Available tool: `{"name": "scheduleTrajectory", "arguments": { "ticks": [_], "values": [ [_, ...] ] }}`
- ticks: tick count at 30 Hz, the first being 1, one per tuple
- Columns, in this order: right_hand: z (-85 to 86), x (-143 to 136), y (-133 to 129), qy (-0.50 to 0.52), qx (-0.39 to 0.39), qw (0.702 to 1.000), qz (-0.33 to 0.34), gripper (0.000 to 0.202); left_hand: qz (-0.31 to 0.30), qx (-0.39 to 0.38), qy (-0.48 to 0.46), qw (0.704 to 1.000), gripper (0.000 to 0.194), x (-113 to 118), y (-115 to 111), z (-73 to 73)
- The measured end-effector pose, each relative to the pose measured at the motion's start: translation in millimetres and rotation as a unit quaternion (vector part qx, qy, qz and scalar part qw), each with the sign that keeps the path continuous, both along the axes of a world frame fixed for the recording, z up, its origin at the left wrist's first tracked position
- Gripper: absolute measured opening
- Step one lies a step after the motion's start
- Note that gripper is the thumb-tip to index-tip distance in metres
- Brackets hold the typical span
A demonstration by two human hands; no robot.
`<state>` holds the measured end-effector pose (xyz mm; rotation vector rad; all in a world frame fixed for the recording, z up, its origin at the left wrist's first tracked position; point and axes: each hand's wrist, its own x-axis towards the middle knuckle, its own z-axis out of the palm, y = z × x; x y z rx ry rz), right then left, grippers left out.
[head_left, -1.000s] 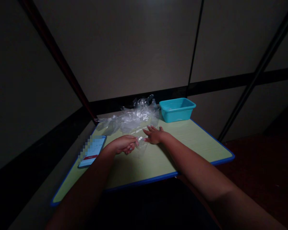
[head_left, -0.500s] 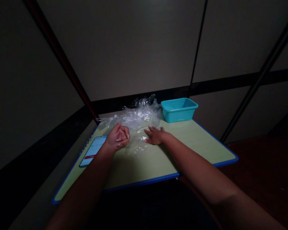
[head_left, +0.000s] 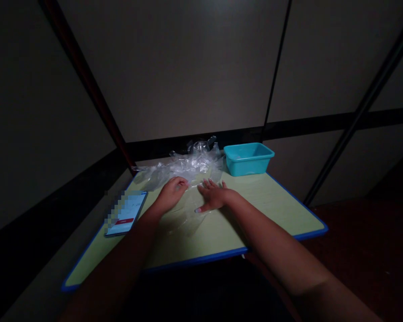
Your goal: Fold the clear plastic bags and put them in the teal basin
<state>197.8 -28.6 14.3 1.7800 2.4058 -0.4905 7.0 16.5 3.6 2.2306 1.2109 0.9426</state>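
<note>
A thin clear plastic bag lies on the yellow-green tabletop between my hands. My right hand is palm down on its right side, fingers spread. At the bag's far left edge, my left hand has its fingers curled together, seemingly pinching the film; the fingertips are partly hidden. Just beyond both hands spreads a crumpled heap of clear plastic bags.
A turquoise plastic basin stands at the back right of the table. Left of my left forearm lies a phone with its screen lit. Blue edging borders the table, and panelled walls rise behind it.
My left hand has turned from palm up to palm down and moved to the bag's far edge. The near part of the bag now lies flatter and closer to me. My right hand stays spread.
</note>
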Motion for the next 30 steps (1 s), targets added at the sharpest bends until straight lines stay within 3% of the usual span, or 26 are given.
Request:
{"name": "scheduleTrajectory", "arguments": {
  "ticks": [2,6,11,15,17,21,24,27,30],
  "values": [
    [-0.2,0,1,0.002,-0.006,1.000,0.011,0.107,-0.056,0.004,0.124,0.991,0.047,1,-6,-2.8],
    [2.5,3,2,-0.007,-0.016,1.000,0.026,0.103,-0.127,-0.057,0.321,0.937,0.089,0,-14,-7.8],
    [7.0,8,3,0.042,0.043,0.998,0.021,0.087,-0.173,-0.104,0.373,0.906,0.106,-3,-16,-5.4],
    [2.7,8,7,0.036,0.086,0.996,-0.002,0.056,-0.237,-0.127,0.351,0.897,0.101,-5,-17,2.2],
    [-0.2,8,9,0.024,0.090,0.996,0.000,0.050,-0.256,-0.130,0.318,0.904,0.091,-6,-16,4.1],
    [-1.9,8,9,0.016,0.081,0.997,0.005,0.056,-0.173,-0.084,0.262,0.946,0.085,-4,-11,1.2],
    [-2.2,8,9,0.006,0.053,0.999,0.001,0.062,-0.113,-0.056,0.276,0.953,0.083,-3,-9,-3.3],
    [-6.0,7,11,0.000,0.034,0.999,-0.013,0.068,-0.122,-0.029,0.269,0.955,0.076,0,-11,-5.3],
    [-12.3,4,15,0.001,0.039,0.998,-0.040,0.067,-0.133,0.038,0.194,0.971,0.058,3,-13,-3.0]
  ]
}}
